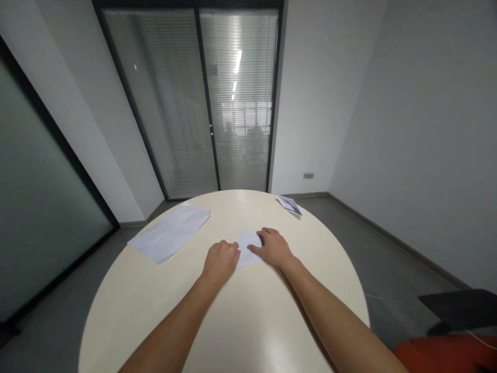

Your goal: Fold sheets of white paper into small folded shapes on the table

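A small piece of white paper [247, 249], seemingly folded, lies on the round table between my two hands. My left hand [221, 259] is closed at its left edge, with the fingers curled and the thumb against the paper. At the right edge rests my right hand [274, 247], its thumb and fingers apart and their tips touching the paper. Creases run across a larger stack of white sheets [173, 233] to the left of my hands. A folded paper [289, 204] with bluish-grey shading sits near the far right rim.
The cream round table [240, 316] fills the middle of the view. Behind it stand glass doors with blinds [236, 145] and a white wall with a socket [308, 176]. A black flat object [462, 308] and something red [438, 355] are at the lower right.
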`<state>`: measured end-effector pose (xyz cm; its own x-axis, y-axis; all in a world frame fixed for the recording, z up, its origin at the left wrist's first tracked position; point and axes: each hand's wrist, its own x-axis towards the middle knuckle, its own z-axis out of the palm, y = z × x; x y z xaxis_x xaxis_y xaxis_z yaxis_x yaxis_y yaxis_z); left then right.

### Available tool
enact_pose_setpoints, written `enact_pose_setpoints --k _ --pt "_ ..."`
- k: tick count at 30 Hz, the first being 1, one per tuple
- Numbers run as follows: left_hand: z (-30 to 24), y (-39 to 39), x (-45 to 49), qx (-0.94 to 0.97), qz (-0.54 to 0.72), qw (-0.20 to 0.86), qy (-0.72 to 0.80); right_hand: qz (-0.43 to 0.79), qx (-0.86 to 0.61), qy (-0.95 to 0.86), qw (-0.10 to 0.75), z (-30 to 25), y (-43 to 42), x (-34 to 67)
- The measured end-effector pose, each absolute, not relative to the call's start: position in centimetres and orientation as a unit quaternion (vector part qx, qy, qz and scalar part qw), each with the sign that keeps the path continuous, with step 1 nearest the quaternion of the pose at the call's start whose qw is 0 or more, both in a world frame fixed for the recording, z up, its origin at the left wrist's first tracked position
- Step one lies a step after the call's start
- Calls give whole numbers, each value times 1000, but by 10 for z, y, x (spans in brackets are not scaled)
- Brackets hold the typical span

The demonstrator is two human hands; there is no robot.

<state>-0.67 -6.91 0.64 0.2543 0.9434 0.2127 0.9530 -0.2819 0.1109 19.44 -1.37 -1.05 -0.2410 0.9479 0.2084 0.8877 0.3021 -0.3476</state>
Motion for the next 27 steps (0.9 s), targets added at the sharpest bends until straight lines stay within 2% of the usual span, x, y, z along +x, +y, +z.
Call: enact_pose_setpoints --k 4,16,27 --pt "10 -76 4 -791 -76 27 -606 70 -589 -784 184 -7 -15 193" --pt "10 -78 1 -826 -107 8 -553 46 -607 -773 179 -4 -15 193" --pt "12 -79 3 -828 -59 35 -556 21 -615 -764 194 -2 -20 188"
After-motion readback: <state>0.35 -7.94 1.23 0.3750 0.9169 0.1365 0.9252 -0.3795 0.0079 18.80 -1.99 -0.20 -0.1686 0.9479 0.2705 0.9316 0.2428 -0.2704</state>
